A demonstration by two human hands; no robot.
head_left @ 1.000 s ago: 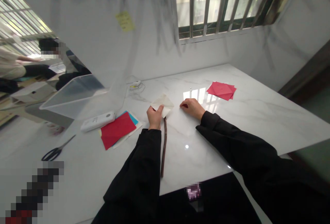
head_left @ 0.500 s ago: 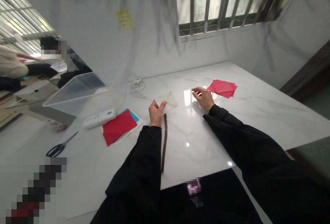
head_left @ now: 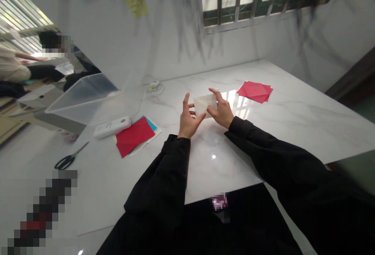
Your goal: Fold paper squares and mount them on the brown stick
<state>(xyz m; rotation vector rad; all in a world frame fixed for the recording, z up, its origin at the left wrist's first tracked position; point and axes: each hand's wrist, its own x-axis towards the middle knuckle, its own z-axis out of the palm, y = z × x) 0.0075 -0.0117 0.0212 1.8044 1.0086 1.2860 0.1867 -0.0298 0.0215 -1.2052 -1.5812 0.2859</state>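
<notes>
A small folded piece of cream paper [head_left: 204,105] is lifted above the white marble table [head_left: 293,118], held between both my hands. My left hand [head_left: 187,119] grips its left end with thumb and fingertips, the other fingers spread. My right hand [head_left: 220,109] pinches its right end. Both arms wear black sleeves. The brown stick that lay under my left arm is hidden by the sleeve.
A stack of red folded papers [head_left: 254,91] lies at the right rear. Red, blue and white sheets [head_left: 135,137], a white device [head_left: 112,127], a clear plastic box [head_left: 84,100] and black scissors [head_left: 69,158] sit at the left. People sit far left.
My left hand has lifted the cream paper off the table. My right hand came back from near the red papers and took the paper's right end.
</notes>
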